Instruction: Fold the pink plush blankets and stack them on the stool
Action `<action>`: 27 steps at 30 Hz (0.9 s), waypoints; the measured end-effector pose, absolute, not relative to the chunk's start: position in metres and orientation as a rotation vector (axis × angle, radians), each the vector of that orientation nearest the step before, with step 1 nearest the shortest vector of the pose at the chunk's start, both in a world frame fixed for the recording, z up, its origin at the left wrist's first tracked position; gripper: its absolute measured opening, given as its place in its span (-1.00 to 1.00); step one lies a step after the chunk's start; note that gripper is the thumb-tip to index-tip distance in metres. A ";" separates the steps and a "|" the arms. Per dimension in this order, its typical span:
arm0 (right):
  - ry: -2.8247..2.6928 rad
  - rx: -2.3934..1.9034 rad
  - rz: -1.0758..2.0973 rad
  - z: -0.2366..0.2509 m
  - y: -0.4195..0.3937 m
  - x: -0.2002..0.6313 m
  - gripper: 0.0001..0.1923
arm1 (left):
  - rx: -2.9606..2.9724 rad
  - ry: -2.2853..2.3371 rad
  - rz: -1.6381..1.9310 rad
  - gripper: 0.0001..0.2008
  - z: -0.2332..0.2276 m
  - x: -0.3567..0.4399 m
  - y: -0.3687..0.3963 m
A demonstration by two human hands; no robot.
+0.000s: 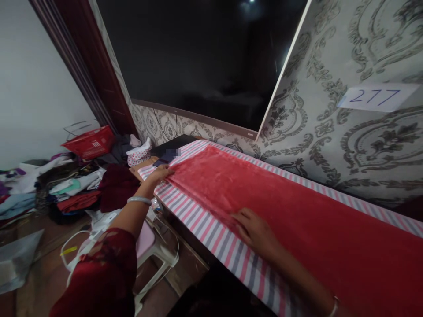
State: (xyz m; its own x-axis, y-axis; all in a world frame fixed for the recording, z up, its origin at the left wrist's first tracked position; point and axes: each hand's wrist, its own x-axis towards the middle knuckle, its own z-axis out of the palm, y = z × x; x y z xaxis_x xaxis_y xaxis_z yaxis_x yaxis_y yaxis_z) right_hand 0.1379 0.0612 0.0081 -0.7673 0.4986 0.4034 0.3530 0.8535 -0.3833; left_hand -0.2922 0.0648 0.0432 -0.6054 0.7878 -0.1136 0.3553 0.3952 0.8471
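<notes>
The red cloth (280, 198) lies spread over the striped cover (205, 229). The left hand (161, 172) touches the red cloth's left corner, the right hand (256, 229) its near edge; whether the fingers grip it, I cannot tell.

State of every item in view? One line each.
Red cloth: spread out, creased near right hand
Striped cloth: spread beneath red cloth
Left hand: at red cloth's left end
Right hand: at its near edge
Television: screen dark
Clothes: heaped
Red basket: contents not visible
</notes>
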 end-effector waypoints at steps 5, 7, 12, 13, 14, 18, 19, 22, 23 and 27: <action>-2.586 -0.665 0.406 -0.011 0.059 0.139 -0.66 | 0.990 2.203 1.099 -0.72 0.036 -0.292 0.064; -2.580 -0.669 0.491 -0.009 0.060 0.141 -0.66 | 1.003 2.221 1.097 -0.70 0.036 -0.292 0.065; -2.596 -0.710 0.690 0.017 0.063 0.148 -0.67 | 1.033 2.245 1.073 -0.64 0.037 -0.293 0.062; -2.599 -0.728 0.661 0.021 0.063 0.148 -0.67 | 1.036 2.246 1.062 -0.64 0.037 -0.293 0.061; -2.607 -0.744 0.619 0.024 0.062 0.148 -0.65 | 1.038 2.248 1.050 -0.64 0.037 -0.293 0.060; -2.734 -0.785 0.505 0.017 0.055 0.144 -0.50 | 1.044 2.266 1.005 -0.62 0.039 -0.296 0.060; -2.760 -0.795 0.478 0.013 0.052 0.143 -0.51 | 1.044 2.273 0.998 -0.61 0.041 -0.297 0.061; -2.800 -0.840 0.341 0.004 0.046 0.139 -0.50 | 1.037 2.284 0.984 -0.62 0.044 -0.298 0.066; -2.809 -0.851 0.279 0.003 0.044 0.139 -0.47 | 1.033 2.283 0.980 -0.63 0.045 -0.297 0.067; -2.738 -0.860 0.002 0.001 0.037 0.142 -0.20 | 0.996 2.265 0.976 -0.66 0.045 -0.294 0.068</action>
State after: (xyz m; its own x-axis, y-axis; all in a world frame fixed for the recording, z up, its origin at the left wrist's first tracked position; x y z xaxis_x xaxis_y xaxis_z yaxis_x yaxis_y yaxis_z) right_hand 0.1423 0.0367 0.0012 -0.7871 0.5615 0.2554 0.5611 0.8237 -0.0817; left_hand -0.2944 0.0676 0.0454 -0.6218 0.7714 -0.1350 0.4317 0.4815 0.7627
